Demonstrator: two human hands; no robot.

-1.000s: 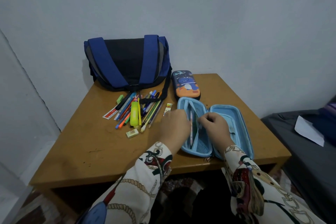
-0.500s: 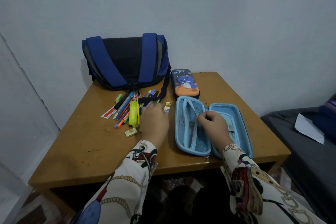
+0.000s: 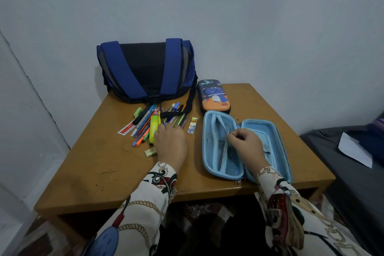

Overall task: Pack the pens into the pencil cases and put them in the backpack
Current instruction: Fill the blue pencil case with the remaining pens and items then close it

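Observation:
A pile of pens [image 3: 145,120] with a yellow highlighter [image 3: 153,129] lies in front of the blue and black backpack [image 3: 145,68]. My left hand [image 3: 170,145] rests palm down at the pile's near edge, fingertips touching pens, nothing lifted. A light-blue pencil case [image 3: 270,131] lies open flat to the right. My right hand [image 3: 245,145] pinches the edge of its mesh pocket [image 3: 212,131], and a pen [image 3: 224,151] lies inside the pocket. A closed dinosaur-print pencil case [image 3: 214,97] sits behind it.
Everything stands on a small wooden table [image 3: 99,164] against a white wall. A red ruler [image 3: 126,129], a green eraser [image 3: 137,112], a wrapped eraser [image 3: 151,151] and a small printed box [image 3: 192,125] lie around the pens. A dark bed [image 3: 342,183] with paper [image 3: 353,151] is at right.
My left hand has left the open pencil case and moved left to the pile of pens. My right hand has stayed on the mesh pocket.

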